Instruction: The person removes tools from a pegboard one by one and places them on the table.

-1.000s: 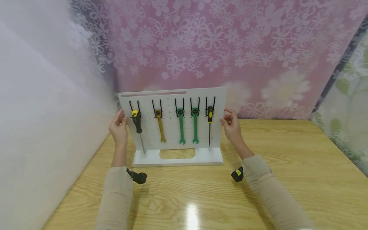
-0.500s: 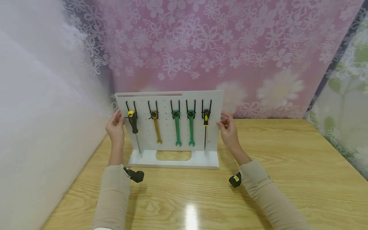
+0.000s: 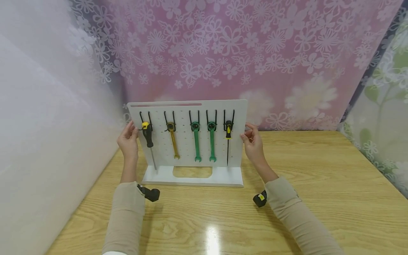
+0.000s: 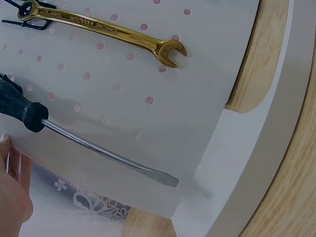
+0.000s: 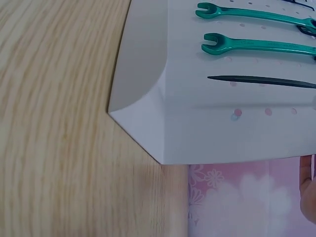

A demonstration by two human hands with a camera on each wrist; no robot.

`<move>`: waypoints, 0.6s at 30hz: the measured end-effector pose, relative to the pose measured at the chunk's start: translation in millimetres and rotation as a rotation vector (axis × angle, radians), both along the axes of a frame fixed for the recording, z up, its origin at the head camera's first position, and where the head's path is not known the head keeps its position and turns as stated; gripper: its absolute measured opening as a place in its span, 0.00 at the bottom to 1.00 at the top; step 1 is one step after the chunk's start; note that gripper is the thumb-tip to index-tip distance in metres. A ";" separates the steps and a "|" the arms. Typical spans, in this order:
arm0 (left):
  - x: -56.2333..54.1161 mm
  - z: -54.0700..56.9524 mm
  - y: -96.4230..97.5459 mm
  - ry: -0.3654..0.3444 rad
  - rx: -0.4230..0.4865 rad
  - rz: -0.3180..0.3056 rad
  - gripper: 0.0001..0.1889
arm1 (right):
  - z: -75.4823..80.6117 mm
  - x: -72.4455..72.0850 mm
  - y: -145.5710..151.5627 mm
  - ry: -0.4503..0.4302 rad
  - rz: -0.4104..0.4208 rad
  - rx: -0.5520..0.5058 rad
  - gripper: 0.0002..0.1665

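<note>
A white pegboard stand stands upright on the table. My left hand grips its left edge between thumb and fingers, and my right hand holds the right edge likewise. On its black hooks hang, from the left, a black-and-yellow screwdriver, a gold wrench, two green wrenches and a smaller black-and-yellow screwdriver. In the left wrist view the larger screwdriver's flat steel blade points toward the base. The right wrist view shows the thin dark shaft beside the green wrenches. Fingers behind the board are hidden.
The wood-grain table stretches in front of the stand and off to the right. A pink flowered curtain hangs behind, and a white sheet borders the left side. Wrist cameras project inward from both sleeves.
Over the first half second the board's right end turned slightly toward me, both hands staying on its edges. The head view also shifted a little. Since then almost nothing has moved.
</note>
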State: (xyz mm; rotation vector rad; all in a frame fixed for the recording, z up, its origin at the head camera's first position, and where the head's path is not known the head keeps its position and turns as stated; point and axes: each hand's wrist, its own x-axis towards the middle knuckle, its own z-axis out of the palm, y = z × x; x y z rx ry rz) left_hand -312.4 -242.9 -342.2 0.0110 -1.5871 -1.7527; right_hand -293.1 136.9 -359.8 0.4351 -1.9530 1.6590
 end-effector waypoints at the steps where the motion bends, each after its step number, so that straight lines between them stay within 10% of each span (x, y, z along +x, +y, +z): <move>1: 0.0 -0.1 -0.1 -0.001 -0.002 -0.002 0.17 | 0.0 0.1 -0.1 0.001 0.000 0.000 0.21; 18: 0.3 3.7 0.6 -0.020 0.005 0.011 0.17 | -19.0 -21.2 5.7 0.012 -0.042 0.021 0.20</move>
